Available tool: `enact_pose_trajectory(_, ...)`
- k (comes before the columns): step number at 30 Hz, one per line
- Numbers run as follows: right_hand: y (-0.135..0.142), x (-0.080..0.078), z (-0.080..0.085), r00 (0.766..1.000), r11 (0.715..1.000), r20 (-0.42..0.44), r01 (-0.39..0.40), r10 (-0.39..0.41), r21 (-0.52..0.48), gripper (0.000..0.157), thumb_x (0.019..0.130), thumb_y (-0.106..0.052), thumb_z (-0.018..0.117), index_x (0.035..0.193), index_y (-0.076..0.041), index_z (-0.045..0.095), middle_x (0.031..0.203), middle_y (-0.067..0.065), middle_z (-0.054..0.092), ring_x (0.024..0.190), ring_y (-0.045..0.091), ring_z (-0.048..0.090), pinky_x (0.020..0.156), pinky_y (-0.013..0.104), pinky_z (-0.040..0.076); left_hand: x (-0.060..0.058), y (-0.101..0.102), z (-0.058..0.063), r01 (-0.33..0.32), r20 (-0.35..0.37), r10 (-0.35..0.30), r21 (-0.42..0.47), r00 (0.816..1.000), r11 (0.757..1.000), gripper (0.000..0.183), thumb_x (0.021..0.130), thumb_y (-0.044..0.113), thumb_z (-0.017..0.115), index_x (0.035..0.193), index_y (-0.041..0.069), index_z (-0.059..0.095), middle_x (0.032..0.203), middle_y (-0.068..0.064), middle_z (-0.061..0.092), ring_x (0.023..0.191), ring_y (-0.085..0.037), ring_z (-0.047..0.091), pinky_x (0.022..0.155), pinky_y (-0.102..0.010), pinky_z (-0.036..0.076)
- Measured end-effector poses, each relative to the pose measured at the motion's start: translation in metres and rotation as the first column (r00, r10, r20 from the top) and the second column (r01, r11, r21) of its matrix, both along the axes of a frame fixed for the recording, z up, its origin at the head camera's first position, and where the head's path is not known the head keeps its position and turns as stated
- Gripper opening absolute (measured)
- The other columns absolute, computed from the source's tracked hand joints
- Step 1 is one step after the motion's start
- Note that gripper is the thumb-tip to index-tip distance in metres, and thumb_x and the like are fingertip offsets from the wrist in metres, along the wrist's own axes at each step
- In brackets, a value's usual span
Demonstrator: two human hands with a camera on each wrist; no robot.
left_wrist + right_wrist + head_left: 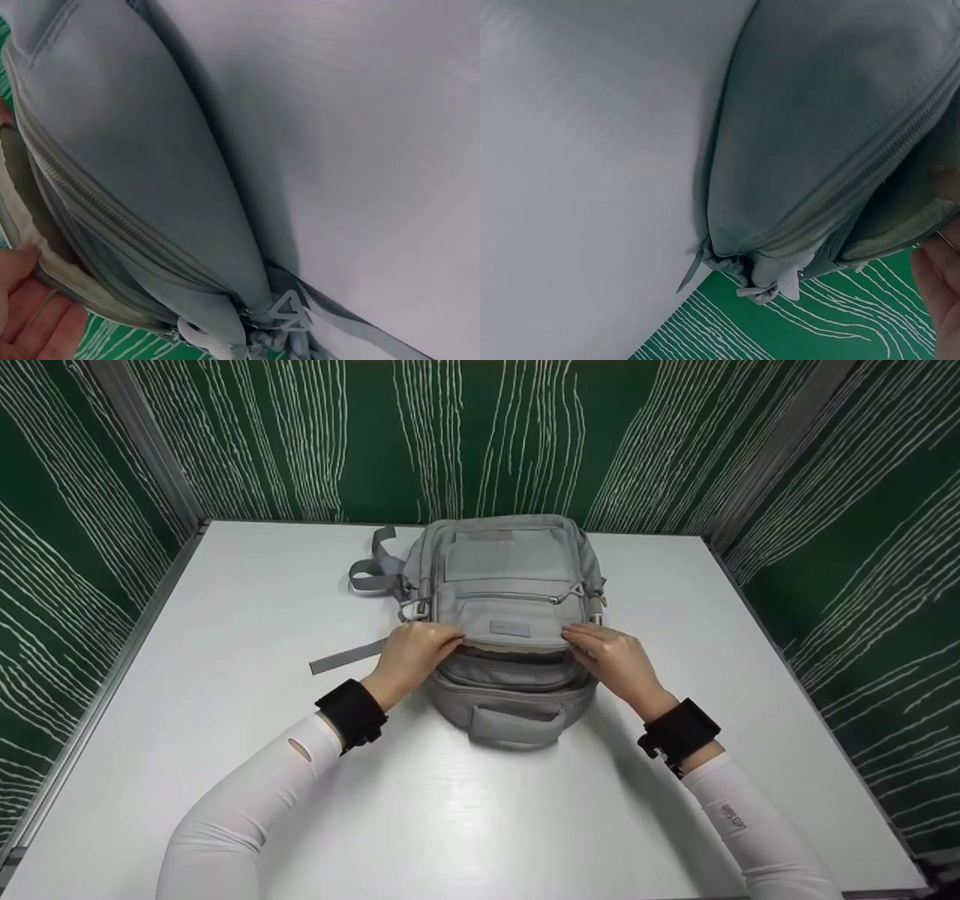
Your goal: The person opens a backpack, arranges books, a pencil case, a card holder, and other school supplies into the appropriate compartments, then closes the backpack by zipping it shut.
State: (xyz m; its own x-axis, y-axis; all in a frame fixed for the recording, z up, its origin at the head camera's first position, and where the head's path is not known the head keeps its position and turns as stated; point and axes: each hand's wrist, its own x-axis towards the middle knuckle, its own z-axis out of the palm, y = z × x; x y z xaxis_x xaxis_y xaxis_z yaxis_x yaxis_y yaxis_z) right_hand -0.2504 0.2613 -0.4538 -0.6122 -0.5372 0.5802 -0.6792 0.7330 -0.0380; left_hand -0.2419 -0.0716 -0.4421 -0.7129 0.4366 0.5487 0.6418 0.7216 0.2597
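A grey backpack (pixel 510 559) lies on the table with its top handle (pixel 517 725) toward the person. Its front pocket is unzipped, and the pocket's flap edge stands lifted from the body. My left hand (pixel 417 649) pinches the left end of that edge between thumb and fingers. At the right end, my right hand (pixel 613 656) pinches the same edge. The left wrist view shows the pocket's pale lining (pixel 45 255) beside the left fingertips. In the right wrist view the open pocket (pixel 900 195) gapes next to the right fingers, which are partly cut off by the frame.
A loose grey strap (pixel 346 657) stretches out to the left of the backpack, and another strap (pixel 375 574) loops up behind it. The white table (pixel 450 817) is bounded by green panels (pixel 495 442) with white wavy lines. Black bands (pixel 352 715) circle both wrists.
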Motion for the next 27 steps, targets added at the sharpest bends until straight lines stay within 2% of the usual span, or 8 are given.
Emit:
enact_pose_trajectory(6,0.002,0.000,-0.005,1.000,1.000,0.009,0.018,-0.018,0.009,0.027,0.088,-0.003,0.077,0.114,-0.001,0.077,0.116,0.016,0.078,0.107,0.033,0.076,0.090,0.047,0.062,-0.002,-0.002,-0.002,0.014,0.019,-0.014,0.024,1.000,1.000,0.015,0.094,0.015,0.073,0.107,0.009,0.079,0.108,-0.008,0.081,0.098,-0.026,0.079,0.082,-0.042,0.064)
enact_pose_trajectory(10,0.002,0.000,-0.005,1.000,0.999,0.002,0.027,-0.027,0.022,0.026,0.088,-0.003,0.077,0.114,-0.001,0.077,0.116,0.016,0.078,0.106,0.033,0.076,0.089,0.047,0.062,-0.006,-0.011,0.000,-0.017,0.072,0.014,0.042,0.997,0.999,0.021,0.094,0.019,0.074,0.111,0.008,0.078,0.112,-0.010,0.079,0.101,-0.027,0.077,0.082,-0.043,0.063)
enact_pose_trajectory(15,0.002,-0.001,-0.007,1.000,1.000,-0.009,0.017,-0.017,0.020,0.026,0.088,-0.004,0.077,0.114,-0.002,0.077,0.116,0.015,0.078,0.104,0.032,0.076,0.089,0.046,0.062,-0.020,-0.026,0.001,-0.080,0.143,0.073,0.041,0.987,0.996,0.030,0.096,0.028,0.071,0.116,0.007,0.077,0.118,-0.012,0.078,0.105,-0.030,0.076,0.084,-0.046,0.062)
enact_pose_trajectory(19,0.000,-0.001,-0.008,1.000,1.000,-0.007,0.006,-0.006,0.030,0.027,0.087,-0.004,0.078,0.114,-0.003,0.078,0.116,0.015,0.078,0.104,0.032,0.076,0.090,0.046,0.062,-0.035,-0.037,0.002,-0.173,0.184,0.162,0.046,0.970,0.984,0.029,0.099,0.027,0.067,0.116,0.006,0.077,0.118,-0.014,0.077,0.102,-0.033,0.076,0.082,-0.048,0.062)
enact_pose_trajectory(22,-0.001,-0.001,-0.008,1.000,0.999,0.007,0.005,-0.006,0.034,0.027,0.087,-0.004,0.078,0.115,-0.003,0.078,0.116,0.015,0.078,0.105,0.033,0.076,0.091,0.046,0.062,-0.047,-0.043,0.002,-0.246,0.224,0.233,0.030,0.946,0.969,0.029,0.101,0.023,0.065,0.121,0.005,0.075,0.119,-0.016,0.077,0.100,-0.034,0.076,0.081,-0.050,0.062)
enact_pose_trajectory(25,-0.001,0.000,-0.009,1.000,0.999,0.022,0.004,-0.005,0.040,0.029,0.087,-0.004,0.078,0.115,-0.003,0.077,0.118,0.015,0.077,0.107,0.033,0.076,0.091,0.046,0.062,-0.058,-0.046,0.002,-0.286,0.256,0.278,-0.005,0.926,0.958,0.028,0.102,0.019,0.063,0.123,0.003,0.073,0.119,-0.018,0.076,0.100,-0.038,0.076,0.082,-0.053,0.061)
enact_pose_trajectory(27,0.000,0.001,-0.009,1.000,0.999,0.031,0.001,-0.002,0.044,0.029,0.086,-0.003,0.078,0.116,-0.003,0.077,0.118,0.015,0.077,0.107,0.033,0.075,0.091,0.046,0.062,-0.064,-0.046,0.001,-0.293,0.263,0.292,-0.036,0.920,0.955,0.027,0.102,0.018,0.062,0.121,0.003,0.074,0.117,-0.018,0.077,0.100,-0.040,0.075,0.082,-0.055,0.060)
